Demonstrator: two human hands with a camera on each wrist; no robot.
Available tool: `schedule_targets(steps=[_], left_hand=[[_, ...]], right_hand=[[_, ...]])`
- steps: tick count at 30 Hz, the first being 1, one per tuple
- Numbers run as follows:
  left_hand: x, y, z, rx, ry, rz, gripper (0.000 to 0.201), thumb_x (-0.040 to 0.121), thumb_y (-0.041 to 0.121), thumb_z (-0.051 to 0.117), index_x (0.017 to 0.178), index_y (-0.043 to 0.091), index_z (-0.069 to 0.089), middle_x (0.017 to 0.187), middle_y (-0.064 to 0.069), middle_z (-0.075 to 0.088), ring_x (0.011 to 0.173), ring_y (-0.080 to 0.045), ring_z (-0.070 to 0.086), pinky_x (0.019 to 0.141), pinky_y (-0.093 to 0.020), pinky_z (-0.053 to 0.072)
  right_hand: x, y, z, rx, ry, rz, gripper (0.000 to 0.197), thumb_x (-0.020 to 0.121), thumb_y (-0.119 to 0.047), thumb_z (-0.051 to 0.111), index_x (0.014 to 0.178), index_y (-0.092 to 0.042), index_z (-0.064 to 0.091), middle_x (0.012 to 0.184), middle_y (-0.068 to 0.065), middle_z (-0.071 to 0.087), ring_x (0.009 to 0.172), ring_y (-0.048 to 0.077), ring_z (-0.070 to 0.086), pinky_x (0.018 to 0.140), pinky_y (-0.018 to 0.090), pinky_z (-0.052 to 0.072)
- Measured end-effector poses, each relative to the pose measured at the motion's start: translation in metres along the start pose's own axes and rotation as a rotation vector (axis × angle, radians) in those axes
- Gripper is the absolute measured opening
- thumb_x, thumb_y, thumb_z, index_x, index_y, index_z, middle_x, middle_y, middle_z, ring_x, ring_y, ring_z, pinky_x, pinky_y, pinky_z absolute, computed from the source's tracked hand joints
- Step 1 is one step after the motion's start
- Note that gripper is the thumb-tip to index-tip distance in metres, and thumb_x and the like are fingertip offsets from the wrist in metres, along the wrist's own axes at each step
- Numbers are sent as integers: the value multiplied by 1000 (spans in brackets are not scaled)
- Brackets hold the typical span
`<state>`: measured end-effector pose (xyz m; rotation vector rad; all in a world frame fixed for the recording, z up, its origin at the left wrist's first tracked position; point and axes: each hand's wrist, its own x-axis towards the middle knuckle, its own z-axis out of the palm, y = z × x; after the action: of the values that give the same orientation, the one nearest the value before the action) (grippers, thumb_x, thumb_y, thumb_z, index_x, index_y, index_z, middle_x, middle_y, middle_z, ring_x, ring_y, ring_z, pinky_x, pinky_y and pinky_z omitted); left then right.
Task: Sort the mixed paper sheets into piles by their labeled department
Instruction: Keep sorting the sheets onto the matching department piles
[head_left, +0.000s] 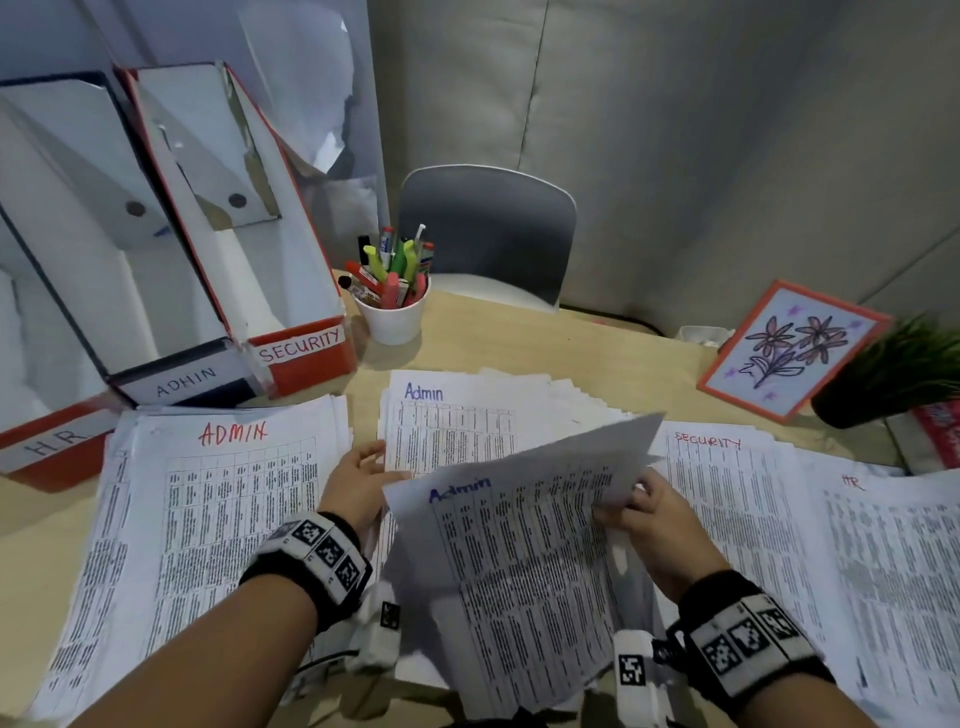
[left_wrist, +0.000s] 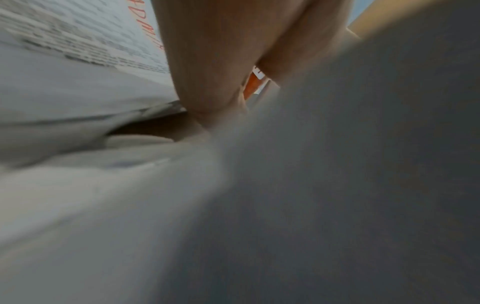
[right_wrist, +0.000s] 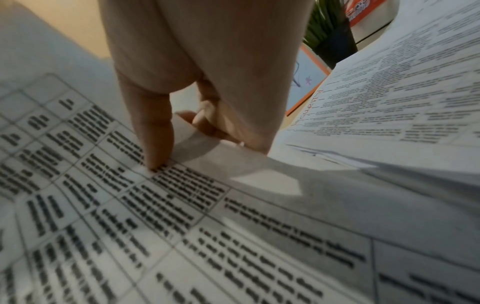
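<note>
Right hand (head_left: 644, 512) pinches the lifted Admin sheet (head_left: 519, 519) by its right edge, mid-frame. Left hand (head_left: 358, 480) reaches under its left edge, grip hidden, can't tell. I'd slide it flat onto the Admin pile (head_left: 218, 499) at left, corners squared up.

Bare table (head_left: 597, 358) lying open at upper centre; file boxes (head_left: 291, 291) walling upper left, marker cup (head_left: 392, 317) beside them, plant (head_left: 904, 374) and framed drawing (head_left: 789, 348) crowding right.

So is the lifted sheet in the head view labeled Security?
No, the lifted sheet, pinched by the right hand, has "Admin" written in blue at its top.
</note>
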<state>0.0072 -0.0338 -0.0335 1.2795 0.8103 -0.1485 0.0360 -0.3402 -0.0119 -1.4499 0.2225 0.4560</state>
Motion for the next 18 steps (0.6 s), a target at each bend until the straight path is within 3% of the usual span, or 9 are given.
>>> schedule_targets(steps=[2, 4, 6, 8, 10, 11, 13, 16, 18], left_hand=[[5, -4, -2, 148, 2, -15, 44, 76, 6, 65, 120, 8, 59, 105, -14, 65, 86, -25, 61, 81, -43, 53], [11, -9, -3, 261, 7, -29, 25, 81, 27, 61, 104, 19, 67, 101, -4, 70, 93, -26, 64, 88, -43, 51], [3, -4, 2, 268, -28, -40, 47, 87, 53, 50, 114, 18, 65, 115, -6, 67, 108, -31, 61, 99, -44, 45], [-8, 0, 10, 92, -87, -143, 67, 90, 66, 37, 126, 14, 58, 125, -14, 61, 116, -37, 57, 101, -49, 45], [-16, 2, 13, 55, -194, -168, 64, 91, 68, 29, 113, 17, 61, 117, -10, 66, 97, -28, 68, 82, -40, 56], [-21, 2, 15, 69, -224, -187, 62, 90, 68, 31, 114, 19, 61, 120, -10, 62, 94, -20, 69, 81, -36, 56], [-23, -2, 16, 253, -228, -148, 69, 86, 67, 43, 134, 18, 50, 142, -6, 49, 122, -19, 55, 106, -42, 41], [-19, -8, 16, 602, -173, -43, 83, 85, 53, 61, 146, 7, 30, 152, -11, 34, 136, -26, 38, 111, -41, 33], [-16, -13, 15, 620, -142, -8, 58, 88, 33, 66, 133, 6, 43, 140, -9, 48, 116, -18, 54, 92, -29, 48]], right_hand=[[1, 0, 0, 36, -2, 8, 57, 67, 13, 67, 119, -6, 53, 105, 18, 70, 102, 31, 66, 80, 34, 54], [2, 0, 1, 7, 28, 25, 40, 78, 9, 61, 114, -6, 59, 104, 14, 71, 102, 28, 66, 77, 27, 53], [1, -1, 7, -88, 94, 30, 16, 89, 2, 56, 102, -2, 64, 97, 11, 71, 97, 27, 65, 69, 19, 50], [4, -1, 15, -90, 150, 40, 12, 93, -2, 54, 100, 3, 62, 91, 10, 67, 89, 25, 64, 63, 16, 49], [11, 7, 22, -63, 178, 83, 19, 93, -1, 53, 111, 5, 57, 98, 11, 61, 92, 23, 61, 71, 13, 51], [15, 12, 26, -30, 185, 119, 30, 92, -2, 54, 122, 5, 51, 112, 12, 58, 106, 26, 59, 88, 20, 50], [20, 17, 32, -40, 195, 180, 53, 90, -4, 55, 139, 2, 35, 142, 14, 41, 132, 32, 40, 111, 42, 32], [24, 14, 36, -229, 185, 262, 54, 96, -7, 49, 145, -1, 27, 152, 12, 29, 140, 30, 28, 114, 42, 23], [25, 11, 34, -356, 147, 252, 53, 97, -7, 47, 146, -2, 27, 151, 9, 32, 139, 26, 31, 111, 36, 26]])
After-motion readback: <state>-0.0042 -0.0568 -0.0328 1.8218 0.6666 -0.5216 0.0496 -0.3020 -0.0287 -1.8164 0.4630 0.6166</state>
